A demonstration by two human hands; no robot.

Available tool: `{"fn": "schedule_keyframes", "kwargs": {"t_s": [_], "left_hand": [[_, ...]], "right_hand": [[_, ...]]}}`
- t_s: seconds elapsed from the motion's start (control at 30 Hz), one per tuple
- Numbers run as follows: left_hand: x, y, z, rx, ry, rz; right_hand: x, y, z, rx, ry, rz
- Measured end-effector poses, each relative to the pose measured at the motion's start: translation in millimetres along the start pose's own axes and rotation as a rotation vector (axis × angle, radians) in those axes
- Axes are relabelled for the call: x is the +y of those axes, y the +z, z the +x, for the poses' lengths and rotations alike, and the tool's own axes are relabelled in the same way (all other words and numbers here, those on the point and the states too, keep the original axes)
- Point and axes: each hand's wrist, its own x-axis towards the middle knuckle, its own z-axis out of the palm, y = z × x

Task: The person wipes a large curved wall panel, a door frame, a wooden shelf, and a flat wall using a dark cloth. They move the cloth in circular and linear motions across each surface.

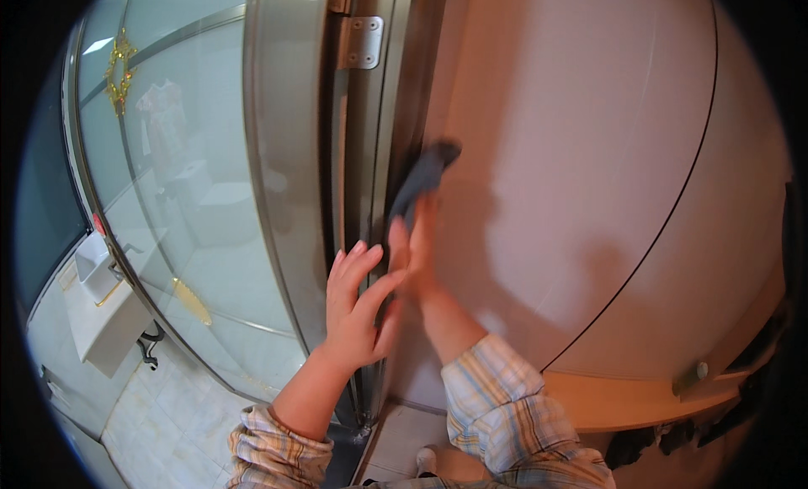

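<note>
A dark grey cloth point(420, 183), blurred, is held in my right hand point(416, 249) against the edge where the metal door frame point(363, 148) meets the pink wall panel point(581, 148). My left hand point(360, 306) is just left of and below it, palm towards the frame, fingers apart and holding nothing; whether its fingertips touch the frame cannot be told. Above both hands a metal hinge point(365, 43) with screws is fixed to the frame. A glass door point(196, 142) with a metal border stands to the left.
Beyond the glass, a white washbasin point(95, 268) sits on a counter point(104, 318) above a tiled floor point(170, 419). Gold ornaments point(120, 72) are on the glass. A curved wooden shelf point(618, 404) juts out at lower right, with dark items beneath. A shoe point(427, 460) shows at the bottom.
</note>
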Motion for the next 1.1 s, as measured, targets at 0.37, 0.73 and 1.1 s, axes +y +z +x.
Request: {"fn": "schedule_keyframes", "kwargs": {"t_s": [0.37, 0.73, 1.1], "left_hand": [[5.9, 56.0, 50.3, 0.063, 0.179, 0.374], [6.3, 68.9, 50.4, -0.02, 0.193, 0.79], [3.9, 69.8, 46.6, 0.065, 0.191, 0.835]], "right_hand": [[23.7, -9.1, 102.0, -0.033, -0.287, 0.154], [86.8, -1.5, -53.5, -0.191, -0.25, 0.273], [47.9, 3.1, 120.8, 0.016, -0.429, 0.271]]}}
